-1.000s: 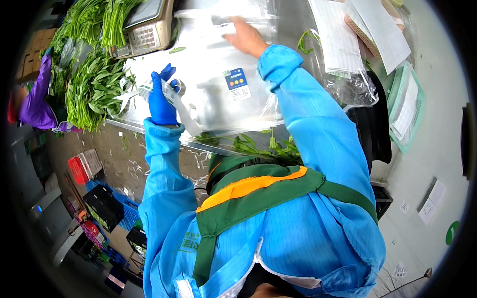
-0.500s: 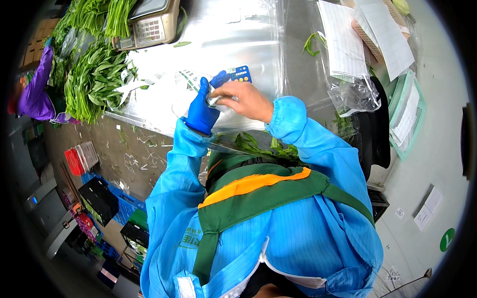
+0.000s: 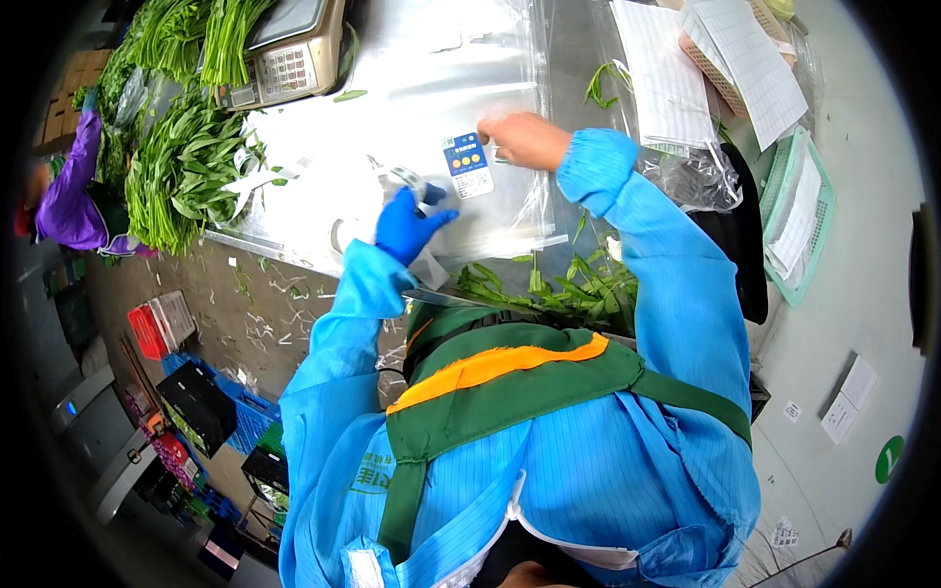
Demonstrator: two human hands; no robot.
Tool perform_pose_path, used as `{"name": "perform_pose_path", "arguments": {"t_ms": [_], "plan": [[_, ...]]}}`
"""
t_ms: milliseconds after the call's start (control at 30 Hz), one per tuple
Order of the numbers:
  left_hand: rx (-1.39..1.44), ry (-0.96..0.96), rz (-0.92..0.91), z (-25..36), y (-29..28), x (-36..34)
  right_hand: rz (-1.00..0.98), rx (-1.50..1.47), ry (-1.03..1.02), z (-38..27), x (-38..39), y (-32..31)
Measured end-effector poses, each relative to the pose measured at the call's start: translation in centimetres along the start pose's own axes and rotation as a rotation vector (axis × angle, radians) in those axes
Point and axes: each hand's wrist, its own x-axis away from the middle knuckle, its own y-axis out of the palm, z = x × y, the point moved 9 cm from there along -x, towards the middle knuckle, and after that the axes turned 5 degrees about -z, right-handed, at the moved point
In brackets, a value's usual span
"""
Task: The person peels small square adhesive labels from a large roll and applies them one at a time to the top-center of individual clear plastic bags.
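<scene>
My left hand point(image 3: 407, 227), in a blue glove, is over the table's near edge with its thumb stretched out to the right. Its other fingers are around a white label strip point(image 3: 405, 177) with green print, partly hidden by them. Bent fingers bring my bare right hand point(image 3: 529, 140) down beside a blue-and-white card label point(image 3: 468, 165). Whatever is at those fingertips is too small to make out. The label lies face up on a stack of clear plastic bags point(image 3: 520, 211).
Leafy green bundles point(image 3: 191, 157) and a scale point(image 3: 286, 73) stand at the left. Loose leaves point(image 3: 559, 291) lie along the near edge. Paper sheets point(image 3: 662, 73) and a green basket point(image 3: 802, 220) are at the right. A person in purple point(image 3: 74, 191) is far left.
My hands have come apart. The right moved right, to the far side of the card label; the left thumb spread out. The card label, previously partly covered by my hands, shows in full.
</scene>
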Motion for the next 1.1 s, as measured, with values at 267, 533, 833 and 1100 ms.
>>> {"name": "perform_pose_path", "arguments": {"t_ms": [267,533,833,1100], "plan": [[0.084,0.105,-0.006,-6.1,5.3,-2.4,0.429,0.209,-0.027,-0.1,0.2,-2.8],[0.503,-0.049,-0.062,-2.7,-4.5,-2.2,0.552,-0.744,-0.024,-3.8,8.6,-8.4],[0.61,0.062,0.092,0.7,-13.9,-6.3,0.312,0.028,-0.224,-4.9,-3.8,-2.1],[1.637,0.307,-0.168,-6.0,-15.9,-2.6,0.4,-0.141,0.266,4.3,-9.5,-3.7]]}}
